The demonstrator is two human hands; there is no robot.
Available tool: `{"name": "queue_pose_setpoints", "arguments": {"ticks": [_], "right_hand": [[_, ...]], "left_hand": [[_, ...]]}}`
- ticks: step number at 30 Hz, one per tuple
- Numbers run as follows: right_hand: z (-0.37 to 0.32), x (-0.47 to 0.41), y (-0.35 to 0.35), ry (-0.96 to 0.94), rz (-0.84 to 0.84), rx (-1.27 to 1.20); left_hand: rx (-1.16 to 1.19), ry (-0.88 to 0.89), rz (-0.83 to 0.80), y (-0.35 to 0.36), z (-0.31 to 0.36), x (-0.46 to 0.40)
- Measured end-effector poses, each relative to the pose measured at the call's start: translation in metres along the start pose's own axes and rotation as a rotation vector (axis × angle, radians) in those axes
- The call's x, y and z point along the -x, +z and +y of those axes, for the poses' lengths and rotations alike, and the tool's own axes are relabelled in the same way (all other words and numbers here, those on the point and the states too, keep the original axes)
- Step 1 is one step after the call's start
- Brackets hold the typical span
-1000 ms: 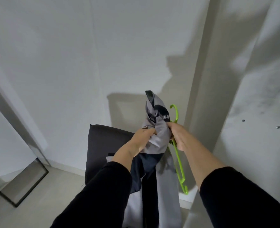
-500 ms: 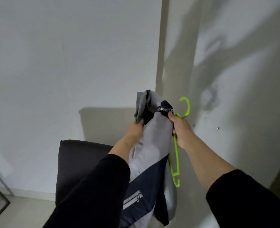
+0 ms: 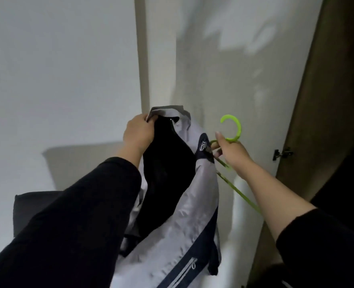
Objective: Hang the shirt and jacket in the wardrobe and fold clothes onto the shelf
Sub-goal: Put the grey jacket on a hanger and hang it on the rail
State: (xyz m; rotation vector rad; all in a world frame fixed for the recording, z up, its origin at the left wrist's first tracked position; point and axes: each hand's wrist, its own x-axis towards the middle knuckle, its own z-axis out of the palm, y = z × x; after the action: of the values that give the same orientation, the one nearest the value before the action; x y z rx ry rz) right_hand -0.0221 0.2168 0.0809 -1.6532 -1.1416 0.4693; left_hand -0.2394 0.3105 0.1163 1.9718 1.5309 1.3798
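Nearest the camera, your two black sleeves (image 3: 84, 221) reach forward and up, the right one pushed back to bare the forearm.

Between your arms hangs the jacket (image 3: 178, 221). Long axis near vertical, leaning a little left at the top; collar end up, hem out of frame below. Shell is pale grey, smooth, slightly glossy, with a dark navy band running diagonally across the lower part and a pale zip with its pull low near the bottom edge. Dark navy patch with a small pale logo sits near the right shoulder. Lining is black, and the front gapes so the black inside shows.

Your left hand (image 3: 139, 135): grip clamped on the jacket's collar edge, fingers curled over the grey fabric, holding that side up.

Your right hand (image 3: 232, 153): grip clamped on the neck of the lime-green hanger (image 3: 233, 129), just beside the jacket's right shoulder patch. Hook is above the hand, its open side facing left. One green arm slants down to the right under your forearm. Whether the other arm is inside the jacket cannot be told.

Behind the left sleeve, a dark chair back (image 3: 28, 206) against the white wall (image 3: 57, 80). Farther right, the brown wardrobe door edge (image 3: 325, 100) with a black clip (image 3: 282, 154) on it.
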Motion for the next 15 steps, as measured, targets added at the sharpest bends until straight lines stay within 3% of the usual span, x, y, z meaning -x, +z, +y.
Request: {"name": "queue_pose_setpoints", "arguments": {"ticks": [3,7,15], "right_hand": [[0.0,0.009,-0.03,-0.042,0.181,0.009],[-0.005,0.027,-0.062,-0.059,0.243,-0.124],[0.013,0.061,-0.11,0.002,0.095,-0.164]], "left_hand": [[-0.183,0.057,-0.054,0.006,0.021,0.006],[-0.368,0.085,-0.137,0.031,0.035,0.024],[-0.393,0.01,-0.149,0.05,0.047,0.035]]}}
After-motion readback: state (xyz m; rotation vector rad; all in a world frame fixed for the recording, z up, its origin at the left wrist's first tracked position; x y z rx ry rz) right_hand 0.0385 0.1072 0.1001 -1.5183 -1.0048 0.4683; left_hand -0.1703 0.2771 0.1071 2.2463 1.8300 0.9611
